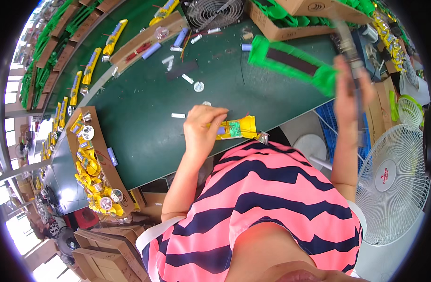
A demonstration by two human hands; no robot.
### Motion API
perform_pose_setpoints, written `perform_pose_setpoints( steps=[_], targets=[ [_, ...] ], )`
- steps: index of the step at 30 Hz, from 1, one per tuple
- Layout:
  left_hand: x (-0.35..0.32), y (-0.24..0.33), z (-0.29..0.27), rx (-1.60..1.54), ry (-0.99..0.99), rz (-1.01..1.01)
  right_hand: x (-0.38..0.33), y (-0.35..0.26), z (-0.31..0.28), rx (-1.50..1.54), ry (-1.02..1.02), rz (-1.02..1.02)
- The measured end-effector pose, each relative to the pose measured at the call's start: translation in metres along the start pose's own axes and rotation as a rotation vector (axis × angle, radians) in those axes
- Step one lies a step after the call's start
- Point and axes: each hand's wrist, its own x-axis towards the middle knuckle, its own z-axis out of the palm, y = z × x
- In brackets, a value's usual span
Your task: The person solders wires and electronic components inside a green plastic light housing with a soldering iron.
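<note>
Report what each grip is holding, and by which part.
Right grip: a blurred tool, by its handle. Left grip: at the yellow pack's left end; whether holding it cannot be told.

Two hands point(201, 124), yellow module point(246, 127), green tabletop point(149, 136)

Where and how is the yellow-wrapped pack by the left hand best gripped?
Probably pinch the yellow-wrapped pack from above across its long sides, right of its green circuit board: it runs left to right, the left hand is at its left end, and a silver cup-shaped reflector at its right.
</note>
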Motion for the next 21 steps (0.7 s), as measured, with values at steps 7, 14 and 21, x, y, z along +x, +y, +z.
perform_pose_setpoints(
  steps=[7, 14, 21],
  targets=[
    [0.022, -0.013, 0.008, 0.218, -0.190, 0.069, -0.107, 0.011, 0.059, 0.438, -0.382, 0.373],
    [0.025, -0.010, 0.017, 0.515, -0.381, 0.115, -0.093, -0.025, 0.045, 0.247, -0.371, -0.048],
    [0.034, -0.011, 0.021, 0.533, -0.514, 0.067, -0.105, -0.027, 0.075, 0.847, -0.272, 1.025]
  ],
)
